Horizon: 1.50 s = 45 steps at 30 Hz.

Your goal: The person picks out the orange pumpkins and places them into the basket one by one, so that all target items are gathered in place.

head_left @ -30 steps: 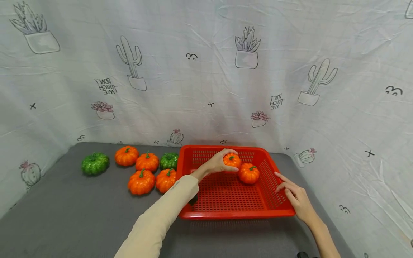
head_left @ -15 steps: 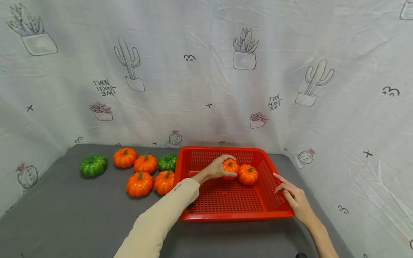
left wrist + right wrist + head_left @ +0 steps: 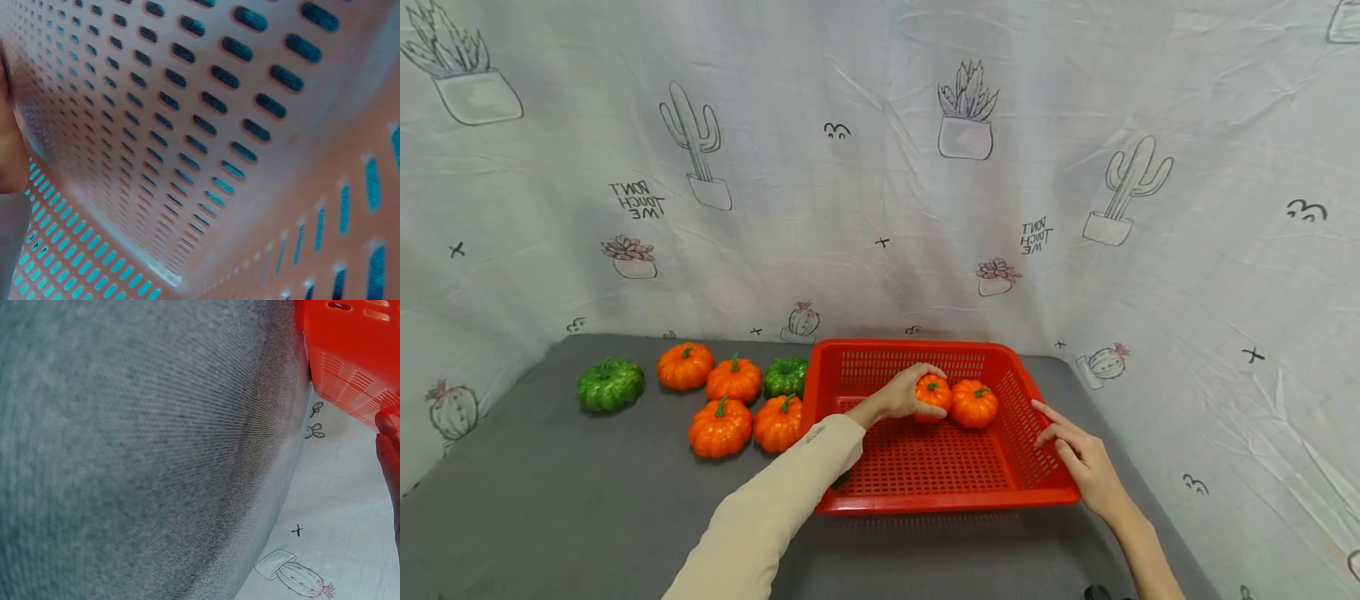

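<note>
In the head view, my left hand (image 3: 904, 393) reaches into the red plastic basket (image 3: 943, 502) and grips a small orange pumpkin (image 3: 932, 390). Thumb and fingers curl round its sides, and its green stem shows on top. Right beside it in the basket sits another orange pumpkin (image 3: 974, 408). My right hand (image 3: 1086, 467) holds the basket's right rim, some fingers bent over it. The left wrist view shows the basket's slotted wall (image 3: 156, 125) close up, the held pumpkin out of sight. In the right wrist view, a finger (image 3: 389, 444) touches the basket's outer side.
Left of the basket, several orange pumpkins (image 3: 720, 428) stand grouped on the grey tabletop (image 3: 587, 508), with a green pumpkin (image 3: 786, 377) among them. Farther left is another green pumpkin (image 3: 611, 386). A white cloth (image 3: 865, 192) printed with cacti hangs behind and at the sides.
My left hand has lowered the orange pumpkin in the basket, slightly leftward, to beside the other pumpkin. My right hand has stayed at the basket's rim. The head view has shifted slightly.
</note>
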Motion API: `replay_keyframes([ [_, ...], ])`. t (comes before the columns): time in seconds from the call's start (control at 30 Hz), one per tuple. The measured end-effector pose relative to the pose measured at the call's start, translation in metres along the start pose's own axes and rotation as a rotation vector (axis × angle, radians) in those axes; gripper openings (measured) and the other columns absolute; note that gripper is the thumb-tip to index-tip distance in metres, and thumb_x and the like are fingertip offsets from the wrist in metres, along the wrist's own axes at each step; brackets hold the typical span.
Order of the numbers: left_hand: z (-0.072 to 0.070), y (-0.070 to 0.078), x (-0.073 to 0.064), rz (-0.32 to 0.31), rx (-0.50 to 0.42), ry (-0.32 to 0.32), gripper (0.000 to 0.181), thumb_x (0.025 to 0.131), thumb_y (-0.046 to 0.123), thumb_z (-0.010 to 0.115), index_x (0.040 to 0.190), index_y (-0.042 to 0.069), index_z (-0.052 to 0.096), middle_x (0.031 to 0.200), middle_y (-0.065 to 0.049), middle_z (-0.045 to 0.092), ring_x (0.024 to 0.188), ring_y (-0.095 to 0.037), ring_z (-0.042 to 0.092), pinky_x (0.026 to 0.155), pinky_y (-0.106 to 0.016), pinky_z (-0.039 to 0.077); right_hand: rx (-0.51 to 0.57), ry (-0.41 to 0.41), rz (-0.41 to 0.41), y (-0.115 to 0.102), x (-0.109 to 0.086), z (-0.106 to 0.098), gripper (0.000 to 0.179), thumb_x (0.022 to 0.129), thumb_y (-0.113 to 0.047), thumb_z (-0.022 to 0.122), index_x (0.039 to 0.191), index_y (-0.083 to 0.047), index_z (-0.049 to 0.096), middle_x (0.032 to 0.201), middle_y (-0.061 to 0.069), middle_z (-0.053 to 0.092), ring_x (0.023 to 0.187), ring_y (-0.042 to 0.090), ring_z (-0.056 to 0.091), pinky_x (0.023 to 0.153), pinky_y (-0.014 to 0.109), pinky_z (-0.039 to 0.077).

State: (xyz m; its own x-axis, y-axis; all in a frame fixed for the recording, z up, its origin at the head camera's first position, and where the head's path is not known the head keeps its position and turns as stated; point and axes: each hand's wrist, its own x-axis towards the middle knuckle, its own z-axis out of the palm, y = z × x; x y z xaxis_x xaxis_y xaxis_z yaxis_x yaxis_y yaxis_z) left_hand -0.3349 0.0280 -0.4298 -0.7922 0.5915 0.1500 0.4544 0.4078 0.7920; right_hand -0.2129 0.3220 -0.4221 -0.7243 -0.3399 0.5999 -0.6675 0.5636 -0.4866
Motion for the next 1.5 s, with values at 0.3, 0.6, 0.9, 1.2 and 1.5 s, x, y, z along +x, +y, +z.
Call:
replay_keyframes([
  [0.3,0.0019,-0.0025,-0.0011,0.005,0.105,-0.042,0.053,0.078,0.019,0.081,0.122,0.006,0.055,0.129,-0.012,0.052,0.124,-0.029,0.046,0.104,-0.042,0.037,-0.005,-0.002,0.004,0.0001,0.0002,-0.0002,0.03,0.092,0.008,0.044,0.083,-0.01,0.066,0.129,0.022,0.056,0.115,0.01,0.054,0.074,0.02,0.033],
  [0.6,0.0054,-0.0048,-0.0012,-0.008,0.105,-0.04,0.053,0.078,0.018,0.081,0.121,0.006,0.055,0.131,-0.013,0.051,0.126,-0.031,0.042,0.106,-0.045,0.034,-0.001,-0.004,0.006,0.0011,0.0,0.0001,0.03,0.093,0.007,0.044,0.083,-0.011,0.066,0.13,0.021,0.056,0.116,0.01,0.054,0.076,0.019,0.034],
  [0.9,0.0063,-0.0037,-0.0016,0.0,0.108,-0.048,0.053,0.08,0.018,0.08,0.124,0.005,0.053,0.134,-0.014,0.048,0.128,-0.033,0.038,0.107,-0.048,0.031,-0.01,-0.006,0.016,-0.0007,0.0002,-0.0008,0.03,0.093,0.006,0.044,0.084,-0.01,0.067,0.131,0.02,0.056,0.114,0.009,0.054,0.076,0.019,0.034],
  [1.2,0.0049,-0.0034,-0.0006,-0.022,0.105,-0.06,0.056,0.079,0.021,0.081,0.126,0.007,0.055,0.136,-0.012,0.048,0.13,-0.031,0.039,0.108,-0.047,0.032,-0.014,-0.006,0.017,-0.0007,-0.0014,-0.0014,0.031,0.093,0.007,0.043,0.083,-0.01,0.067,0.131,0.02,0.056,0.108,0.011,0.054,0.073,0.02,0.033],
  [1.5,0.0042,-0.0056,-0.0013,-0.035,0.126,-0.09,0.059,0.081,0.022,0.079,0.132,0.009,0.052,0.141,-0.011,0.044,0.133,-0.029,0.036,0.11,-0.045,0.029,-0.009,-0.01,0.02,-0.003,-0.0002,-0.0012,0.03,0.093,0.007,0.044,0.084,-0.01,0.067,0.132,0.019,0.055,0.11,0.011,0.054,0.075,0.02,0.032],
])
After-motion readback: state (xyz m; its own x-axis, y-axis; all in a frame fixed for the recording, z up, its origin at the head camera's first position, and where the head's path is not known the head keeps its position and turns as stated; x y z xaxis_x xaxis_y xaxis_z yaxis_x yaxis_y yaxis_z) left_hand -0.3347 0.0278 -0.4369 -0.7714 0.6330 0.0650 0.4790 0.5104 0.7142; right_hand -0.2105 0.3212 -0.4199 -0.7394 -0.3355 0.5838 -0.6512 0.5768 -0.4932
